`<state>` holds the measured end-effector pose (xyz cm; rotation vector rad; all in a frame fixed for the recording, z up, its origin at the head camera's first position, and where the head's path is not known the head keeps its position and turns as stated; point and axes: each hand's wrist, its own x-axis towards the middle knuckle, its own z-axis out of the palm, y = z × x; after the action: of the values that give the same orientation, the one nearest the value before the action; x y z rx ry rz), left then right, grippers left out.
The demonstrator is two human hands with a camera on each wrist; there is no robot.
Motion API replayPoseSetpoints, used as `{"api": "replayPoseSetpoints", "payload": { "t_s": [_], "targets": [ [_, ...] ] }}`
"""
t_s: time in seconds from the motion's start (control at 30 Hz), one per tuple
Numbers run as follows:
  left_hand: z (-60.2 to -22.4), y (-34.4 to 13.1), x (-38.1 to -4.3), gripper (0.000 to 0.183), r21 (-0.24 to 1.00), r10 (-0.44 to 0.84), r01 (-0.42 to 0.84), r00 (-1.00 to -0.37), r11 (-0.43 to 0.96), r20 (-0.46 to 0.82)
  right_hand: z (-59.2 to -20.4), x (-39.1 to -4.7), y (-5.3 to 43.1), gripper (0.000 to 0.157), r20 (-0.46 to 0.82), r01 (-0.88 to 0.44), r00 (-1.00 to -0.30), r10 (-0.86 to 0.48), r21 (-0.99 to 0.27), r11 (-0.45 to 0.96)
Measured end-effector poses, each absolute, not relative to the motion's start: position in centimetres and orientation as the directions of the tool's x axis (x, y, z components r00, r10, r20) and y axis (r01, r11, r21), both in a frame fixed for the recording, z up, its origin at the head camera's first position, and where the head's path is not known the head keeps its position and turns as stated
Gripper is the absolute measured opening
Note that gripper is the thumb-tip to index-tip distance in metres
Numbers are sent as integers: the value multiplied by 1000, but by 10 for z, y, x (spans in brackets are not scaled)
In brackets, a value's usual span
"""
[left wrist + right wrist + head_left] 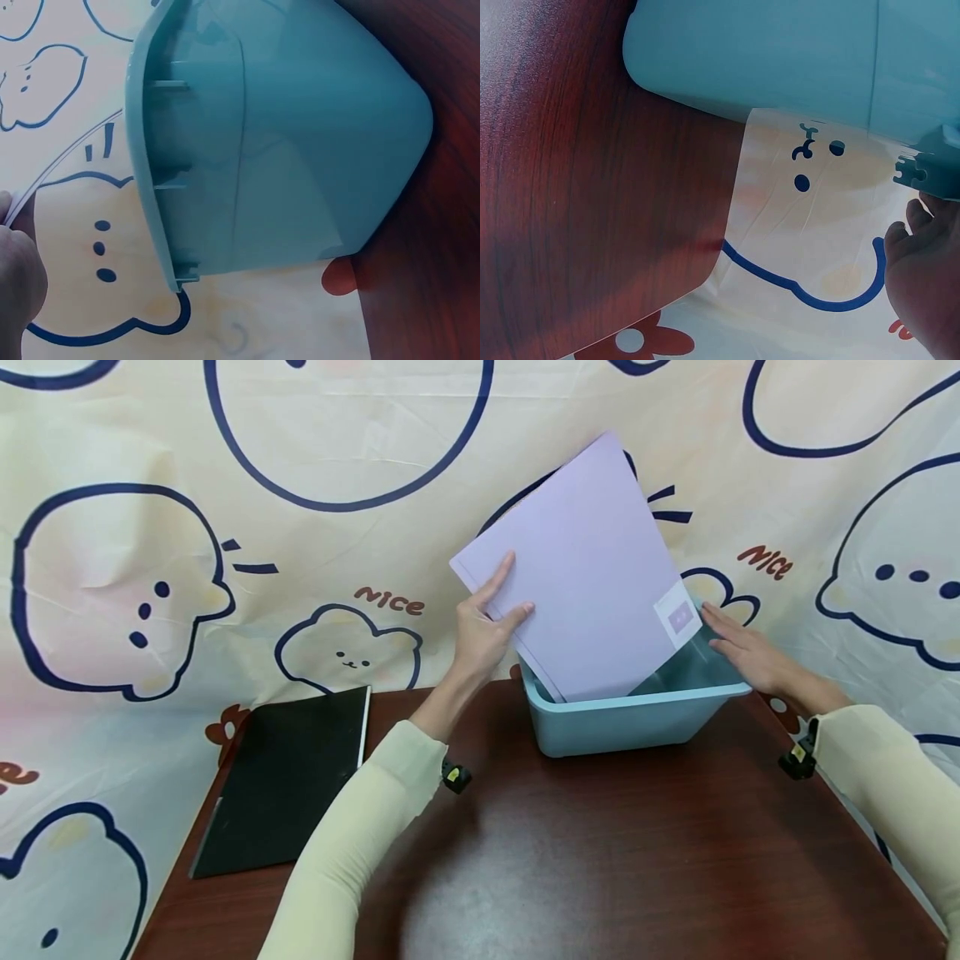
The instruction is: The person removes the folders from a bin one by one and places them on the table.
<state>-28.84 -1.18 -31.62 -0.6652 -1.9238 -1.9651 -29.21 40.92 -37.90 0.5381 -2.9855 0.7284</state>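
In the head view my left hand (480, 631) grips the left edge of a flat lavender folder (585, 560), thumb on its front. The folder is tilted, its lower corner inside a light-blue plastic bin (615, 727). A white label with a purple square sits near its right edge. At the bin's right end, my right hand (753, 656) holds the rim. The right wrist view shows curled fingers (919, 217) below that rim. The left wrist view has the bin's outer wall (300, 150), the folder's thin edge (67, 154) and part of my left hand (19, 281).
A black folder (292, 777) with a white edge lies on the left of the dark red-brown wooden table (585, 860). Behind the table hangs a cartoon-printed cloth (360, 552), which the bin stands close to.
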Motion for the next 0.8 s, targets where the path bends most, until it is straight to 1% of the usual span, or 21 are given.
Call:
{"api": "replayPoseSetpoints", "payload": {
  "t_s": [0.17,0.8],
  "targets": [
    [-309,-16,-285,67,835,85,548,-831,-46,550,-378,-293,408,57,97,-328,-943,-319,-434,839],
    [-296,-25,-283,69,790,48,601,-791,-121,610,-381,-292,410,58,100,-321,-946,-310,-438,839]
  ]
}}
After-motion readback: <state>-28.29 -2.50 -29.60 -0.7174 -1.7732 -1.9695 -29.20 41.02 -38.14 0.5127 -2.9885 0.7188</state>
